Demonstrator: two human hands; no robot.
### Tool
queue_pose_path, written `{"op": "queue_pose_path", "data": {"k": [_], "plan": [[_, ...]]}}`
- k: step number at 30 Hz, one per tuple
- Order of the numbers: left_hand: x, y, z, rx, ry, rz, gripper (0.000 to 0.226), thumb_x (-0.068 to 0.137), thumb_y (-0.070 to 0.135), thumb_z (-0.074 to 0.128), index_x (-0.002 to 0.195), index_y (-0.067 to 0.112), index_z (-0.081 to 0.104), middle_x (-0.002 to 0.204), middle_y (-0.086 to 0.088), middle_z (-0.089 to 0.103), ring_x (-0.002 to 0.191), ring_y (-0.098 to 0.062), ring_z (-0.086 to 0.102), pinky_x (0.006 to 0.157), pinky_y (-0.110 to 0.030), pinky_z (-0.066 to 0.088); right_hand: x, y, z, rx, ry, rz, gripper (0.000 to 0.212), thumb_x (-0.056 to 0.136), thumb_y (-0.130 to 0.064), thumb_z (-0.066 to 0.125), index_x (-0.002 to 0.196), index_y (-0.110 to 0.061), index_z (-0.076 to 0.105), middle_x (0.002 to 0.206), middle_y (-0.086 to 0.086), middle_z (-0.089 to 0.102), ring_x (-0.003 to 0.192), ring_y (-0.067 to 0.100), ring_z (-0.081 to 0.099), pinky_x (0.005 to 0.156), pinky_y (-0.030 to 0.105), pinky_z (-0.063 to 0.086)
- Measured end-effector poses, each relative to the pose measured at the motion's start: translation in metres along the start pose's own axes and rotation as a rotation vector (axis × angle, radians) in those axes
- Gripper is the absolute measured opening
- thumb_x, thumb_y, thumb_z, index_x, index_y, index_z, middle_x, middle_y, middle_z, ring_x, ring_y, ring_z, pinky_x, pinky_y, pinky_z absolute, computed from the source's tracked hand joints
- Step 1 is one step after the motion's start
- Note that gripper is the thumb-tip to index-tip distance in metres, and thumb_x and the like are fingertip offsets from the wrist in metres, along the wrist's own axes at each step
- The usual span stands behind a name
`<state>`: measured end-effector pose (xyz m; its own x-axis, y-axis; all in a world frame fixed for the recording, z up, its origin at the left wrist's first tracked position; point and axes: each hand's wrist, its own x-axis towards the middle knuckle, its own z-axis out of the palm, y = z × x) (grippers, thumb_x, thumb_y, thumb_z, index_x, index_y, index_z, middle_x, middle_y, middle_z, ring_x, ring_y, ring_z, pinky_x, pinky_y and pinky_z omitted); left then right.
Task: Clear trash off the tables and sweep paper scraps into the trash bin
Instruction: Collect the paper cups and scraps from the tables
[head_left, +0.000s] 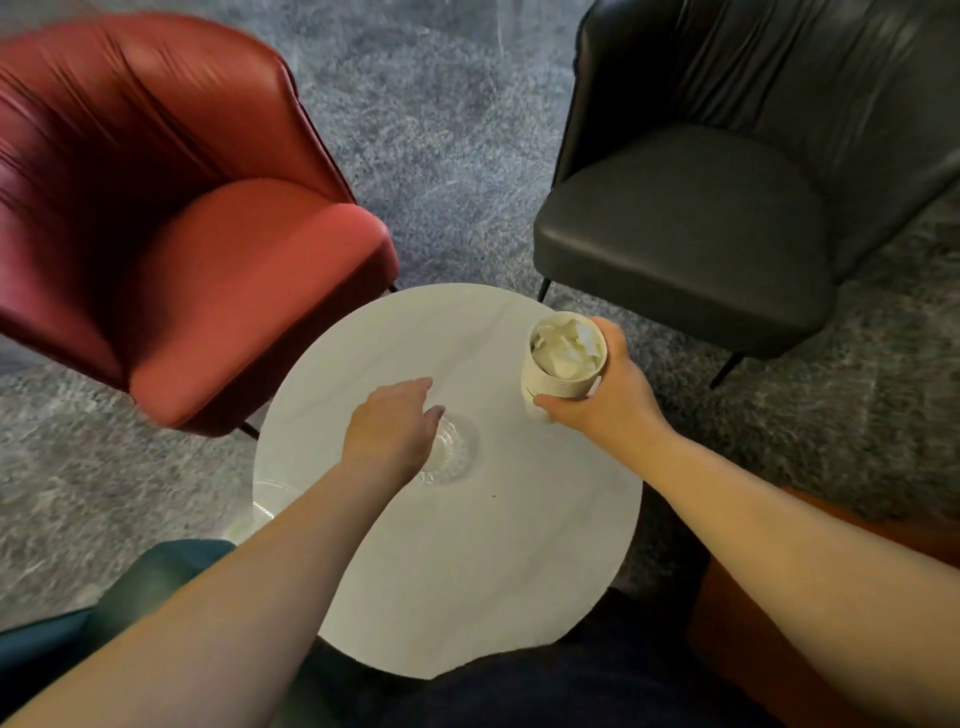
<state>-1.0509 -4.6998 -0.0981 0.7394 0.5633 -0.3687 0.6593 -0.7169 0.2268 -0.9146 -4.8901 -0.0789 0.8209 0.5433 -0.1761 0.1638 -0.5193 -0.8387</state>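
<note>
One paper cup (563, 364), stuffed with crumpled white paper (563, 347), is held just above the far right part of the single round white table (467, 571); the right hand (605, 395) wraps its fingers and thumb round the cup's side. The left hand (392, 426) reaches over one clear glass dish (452, 449) at the table's middle, fingers loosely extended, touching its near rim. Two armchairs stand beyond: one red armchair (208, 270), one black armchair (701, 218), on grey carpet (441, 130).
</note>
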Motion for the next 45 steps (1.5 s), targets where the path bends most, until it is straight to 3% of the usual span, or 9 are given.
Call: {"op": "queue_pose_path", "data": {"k": [5, 10, 16, 19, 26, 30, 35, 43, 45], "plan": [[-0.006, -0.006, -0.007, 0.100, 0.025, 0.024, 0.046, 0.101, 0.042, 0.044, 0.143, 0.023, 0.045, 0.138, 0.000, 0.056, 0.129, -0.023, 0.045, 0.105, -0.039, 0.038, 0.006, -0.006, 0.001, 0.001, 0.006, 0.002, 0.093, 0.065, -0.025, 0.087, 0.137, -0.030, 0.030, 0.119, -0.016, 0.043, 0.107, 0.002, 0.044, 0.086, 0.017, 0.035], [0.006, -0.002, -0.001, 0.169, 0.023, -0.009, 0.048, 0.101, 0.044, 0.041, 0.144, 0.024, 0.042, 0.137, 0.002, 0.054, 0.130, -0.021, 0.044, 0.106, -0.036, 0.035, 0.038, -0.001, -0.008, 0.002, -0.061, 0.019, 0.093, 0.066, -0.019, 0.086, 0.139, -0.026, 0.028, 0.120, -0.015, 0.040, 0.107, 0.000, 0.040, 0.069, 0.000, 0.030], [0.036, 0.034, 0.010, 0.161, -0.045, -0.172, 0.047, 0.102, 0.045, 0.037, 0.144, 0.025, 0.041, 0.137, 0.003, 0.054, 0.128, -0.022, 0.044, 0.104, -0.036, 0.035, 0.105, 0.011, -0.040, -0.055, -0.193, -0.026, 0.091, 0.062, -0.024, 0.089, 0.132, -0.034, 0.032, 0.116, -0.018, 0.044, 0.106, 0.001, 0.045, 0.082, 0.015, 0.038], [0.049, 0.062, 0.011, 0.115, -0.068, -0.244, 0.048, 0.102, 0.045, 0.033, 0.146, 0.024, 0.037, 0.141, 0.001, 0.051, 0.131, -0.023, 0.041, 0.107, -0.037, 0.032, 0.138, 0.010, -0.061, -0.069, -0.262, -0.086, 0.081, 0.063, -0.023, 0.088, 0.121, -0.039, 0.033, 0.104, -0.024, 0.047, 0.097, 0.002, 0.050, 0.074, 0.009, 0.038], [0.063, 0.114, -0.008, 0.046, -0.030, -0.334, 0.044, 0.102, 0.045, 0.036, 0.141, 0.024, 0.040, 0.134, -0.001, 0.056, 0.124, -0.026, 0.047, 0.101, -0.039, 0.036, 0.186, 0.000, -0.091, -0.060, -0.410, -0.179, 0.082, 0.065, -0.017, 0.087, 0.121, -0.039, 0.032, 0.116, -0.011, 0.054, 0.107, 0.008, 0.053, 0.078, 0.016, 0.042], [0.058, 0.119, -0.011, 0.093, -0.047, -0.358, 0.042, 0.102, 0.044, 0.036, 0.137, 0.022, 0.044, 0.130, -0.002, 0.058, 0.122, -0.026, 0.048, 0.098, -0.039, 0.038, 0.190, -0.007, -0.096, -0.050, -0.413, -0.208, 0.080, 0.064, -0.019, 0.087, 0.120, -0.041, 0.034, 0.113, -0.012, 0.054, 0.105, 0.009, 0.054, 0.085, 0.030, 0.050], [0.053, 0.119, -0.010, 0.130, -0.033, -0.325, 0.041, 0.102, 0.044, 0.036, 0.136, 0.023, 0.044, 0.130, -0.003, 0.058, 0.121, -0.027, 0.048, 0.098, -0.039, 0.038, 0.180, -0.003, -0.103, -0.025, -0.382, -0.228, 0.080, 0.064, -0.017, 0.087, 0.118, -0.042, 0.033, 0.107, -0.017, 0.054, 0.101, 0.006, 0.054, 0.079, 0.020, 0.044], [0.059, 0.144, -0.011, 0.147, -0.022, -0.275, 0.042, 0.102, 0.046, 0.034, 0.136, 0.023, 0.043, 0.131, -0.002, 0.058, 0.120, -0.027, 0.049, 0.098, -0.039, 0.039, 0.186, 0.007, -0.133, -0.024, -0.337, -0.204, 0.084, 0.064, -0.020, 0.087, 0.128, -0.036, 0.034, 0.117, -0.010, 0.055, 0.107, 0.010, 0.053, 0.089, 0.028, 0.045], [0.072, 0.155, -0.015, 0.154, -0.006, -0.267, 0.043, 0.102, 0.047, 0.035, 0.137, 0.024, 0.044, 0.132, -0.002, 0.058, 0.120, -0.026, 0.049, 0.099, -0.040, 0.039, 0.199, 0.010, -0.142, -0.020, -0.336, -0.193, 0.083, 0.064, -0.020, 0.086, 0.128, -0.036, 0.035, 0.115, -0.011, 0.055, 0.104, 0.008, 0.053, 0.086, 0.025, 0.046]]}}
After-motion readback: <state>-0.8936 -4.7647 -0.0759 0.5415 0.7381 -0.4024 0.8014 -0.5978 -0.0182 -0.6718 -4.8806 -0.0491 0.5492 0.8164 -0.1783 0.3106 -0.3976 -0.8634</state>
